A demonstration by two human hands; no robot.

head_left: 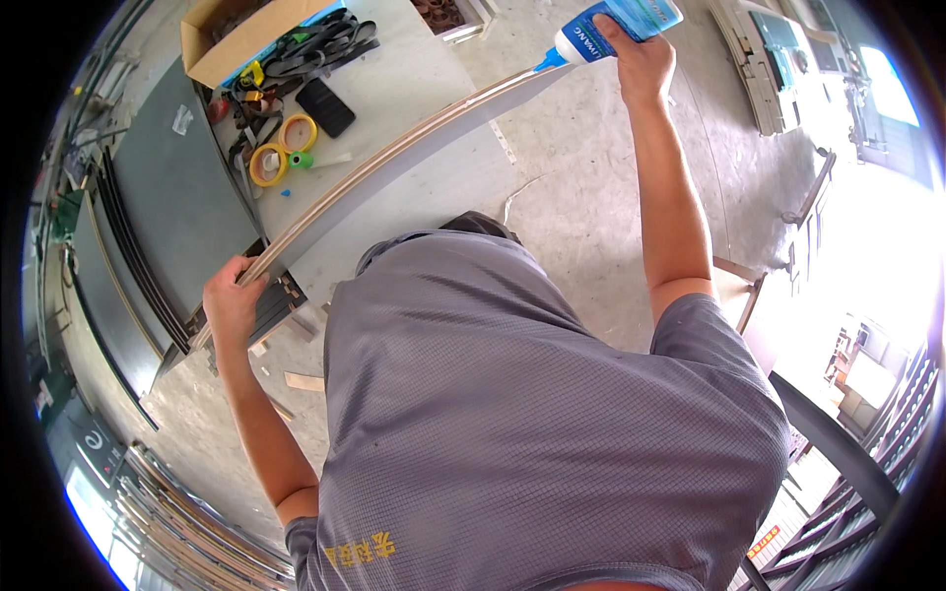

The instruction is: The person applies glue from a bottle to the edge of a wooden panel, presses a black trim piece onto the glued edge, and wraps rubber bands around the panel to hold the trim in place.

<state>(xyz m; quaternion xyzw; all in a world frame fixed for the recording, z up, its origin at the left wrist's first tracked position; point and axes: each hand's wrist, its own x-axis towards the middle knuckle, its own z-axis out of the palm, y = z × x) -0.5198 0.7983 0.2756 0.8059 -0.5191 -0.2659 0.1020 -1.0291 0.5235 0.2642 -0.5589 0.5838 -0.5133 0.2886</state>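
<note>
A long grey panel [394,169] stands on edge across the worktable, its narrow wooden edge facing up. My left hand [233,300] grips the panel near its left end, fingers wrapped over the edge. In my right hand [642,61] is a blue and white glue bottle [598,32], tilted with its blue nozzle at the panel's far right end. A pale line of glue runs along part of the wooden edge close to the nozzle.
On the worktable [434,79] lie a black phone [325,106], yellow tape rolls [267,164], a small green roll [301,160] and black straps [313,49]. A cardboard box [246,44] stands behind them. Dark panels [177,197] are stacked at left; wood scraps [304,381] lie on the floor.
</note>
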